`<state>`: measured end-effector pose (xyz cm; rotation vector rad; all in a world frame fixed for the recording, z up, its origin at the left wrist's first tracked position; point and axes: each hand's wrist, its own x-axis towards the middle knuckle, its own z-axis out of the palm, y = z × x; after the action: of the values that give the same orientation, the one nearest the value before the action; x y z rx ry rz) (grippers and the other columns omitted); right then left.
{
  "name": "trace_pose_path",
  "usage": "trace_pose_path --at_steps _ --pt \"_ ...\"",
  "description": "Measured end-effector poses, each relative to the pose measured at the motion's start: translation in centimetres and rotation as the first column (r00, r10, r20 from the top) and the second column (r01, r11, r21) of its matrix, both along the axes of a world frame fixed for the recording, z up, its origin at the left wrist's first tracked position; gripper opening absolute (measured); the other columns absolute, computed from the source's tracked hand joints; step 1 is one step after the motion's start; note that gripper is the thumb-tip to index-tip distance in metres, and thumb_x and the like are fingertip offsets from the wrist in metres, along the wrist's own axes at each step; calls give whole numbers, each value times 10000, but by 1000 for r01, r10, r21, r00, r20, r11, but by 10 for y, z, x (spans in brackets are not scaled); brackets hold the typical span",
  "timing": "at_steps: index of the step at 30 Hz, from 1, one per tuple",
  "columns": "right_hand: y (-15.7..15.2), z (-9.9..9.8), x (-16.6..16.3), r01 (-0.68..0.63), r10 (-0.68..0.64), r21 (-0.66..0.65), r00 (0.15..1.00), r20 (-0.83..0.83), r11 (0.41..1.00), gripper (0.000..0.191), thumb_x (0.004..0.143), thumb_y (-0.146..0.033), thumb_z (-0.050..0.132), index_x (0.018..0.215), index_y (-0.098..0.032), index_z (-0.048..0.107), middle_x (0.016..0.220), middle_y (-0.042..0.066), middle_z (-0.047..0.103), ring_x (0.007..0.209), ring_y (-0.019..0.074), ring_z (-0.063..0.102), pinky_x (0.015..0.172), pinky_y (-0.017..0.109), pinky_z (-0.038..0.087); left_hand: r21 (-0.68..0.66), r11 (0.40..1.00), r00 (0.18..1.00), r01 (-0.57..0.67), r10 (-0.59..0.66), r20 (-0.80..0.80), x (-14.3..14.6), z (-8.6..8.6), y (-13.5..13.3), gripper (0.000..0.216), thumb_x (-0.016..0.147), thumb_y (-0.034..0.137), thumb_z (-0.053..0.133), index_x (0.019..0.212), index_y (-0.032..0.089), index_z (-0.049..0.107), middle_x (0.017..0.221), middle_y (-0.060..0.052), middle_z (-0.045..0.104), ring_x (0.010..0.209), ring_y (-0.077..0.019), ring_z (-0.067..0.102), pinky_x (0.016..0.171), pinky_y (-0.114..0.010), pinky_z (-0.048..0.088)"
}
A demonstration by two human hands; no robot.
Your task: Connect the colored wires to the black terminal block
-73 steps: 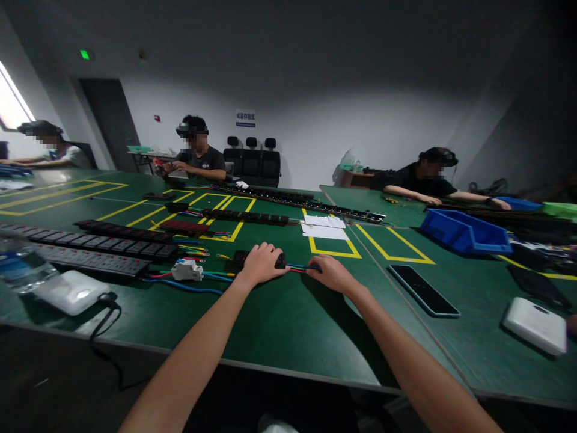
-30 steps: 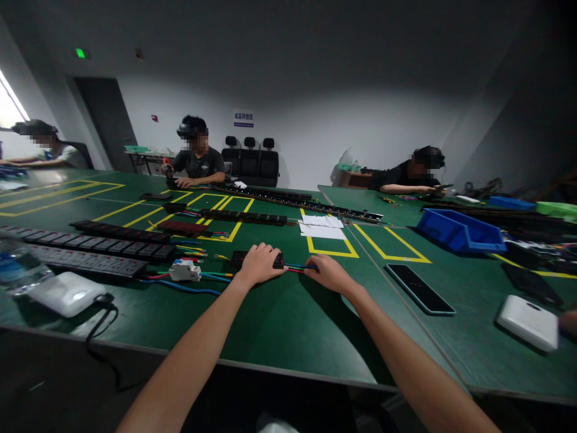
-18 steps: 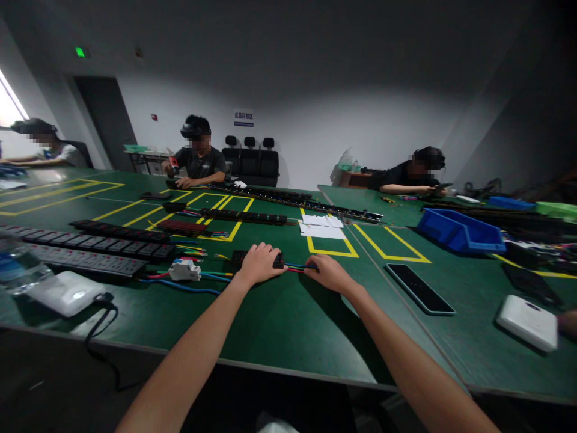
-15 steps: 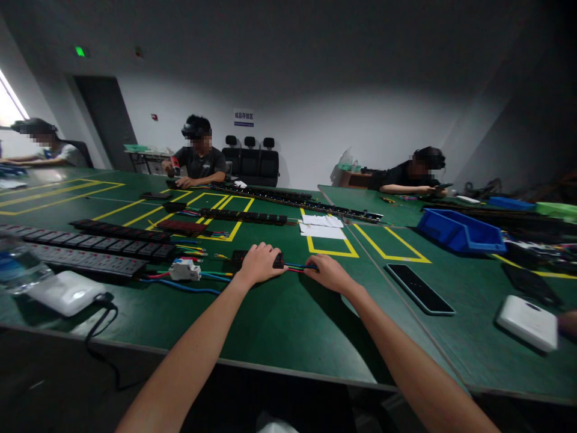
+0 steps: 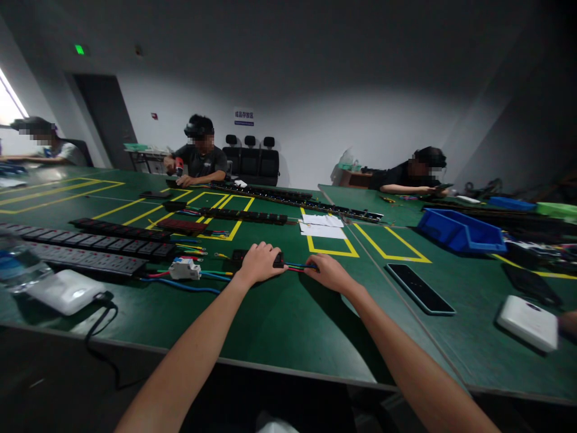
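Observation:
My left hand (image 5: 260, 264) lies over a short black casing (image 5: 238, 257) on the green table, fingers wrapped over its top. Part of the casing is covered by the hand. Red, blue and green wires (image 5: 295, 267) run out of its right end. My right hand (image 5: 329, 273) pinches these wires a short way from the casing, and its fingertips partly hide them. Left of the casing is a white circuit breaker (image 5: 184, 269) with coloured wires, including a thick blue wire (image 5: 189, 288).
Long black power strips (image 5: 85, 260) lie at left beside a white device (image 5: 67, 293) and a plastic bottle (image 5: 18, 267). At right are a phone (image 5: 419, 289), a blue bin (image 5: 460, 231) and a white box (image 5: 527, 323). Paper sheets (image 5: 321, 226) lie ahead. Several people sit around.
My hands, the casing and the wires keep their places. Across the table, a co-worker's head and the red tool in that person's hand have shifted slightly to the right.

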<state>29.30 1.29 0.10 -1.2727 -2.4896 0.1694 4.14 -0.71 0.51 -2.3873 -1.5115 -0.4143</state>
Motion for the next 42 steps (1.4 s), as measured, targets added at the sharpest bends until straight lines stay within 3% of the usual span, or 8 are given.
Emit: trace_pose_path --at_steps 21,42 --pt "3 -5 1 3 -3 8 1000 1 1000 161 900 -306 636 964 -169 691 929 77 678 870 204 611 728 270 396 60 998 1000 13 -11 -23 -1 -2 1 545 895 681 479 1108 209 649 1003 -98 680 960 -274 575 783 -371 379" --pt "4 -5 1 9 -9 13 1000 13 1000 167 906 -317 629 969 -173 687 933 74 678 872 200 612 729 271 398 32 999 1000 3 -2 -18 0 -3 2 566 888 698 466 1121 215 645 1016 -105 676 967 -276 568 797 -374 378"
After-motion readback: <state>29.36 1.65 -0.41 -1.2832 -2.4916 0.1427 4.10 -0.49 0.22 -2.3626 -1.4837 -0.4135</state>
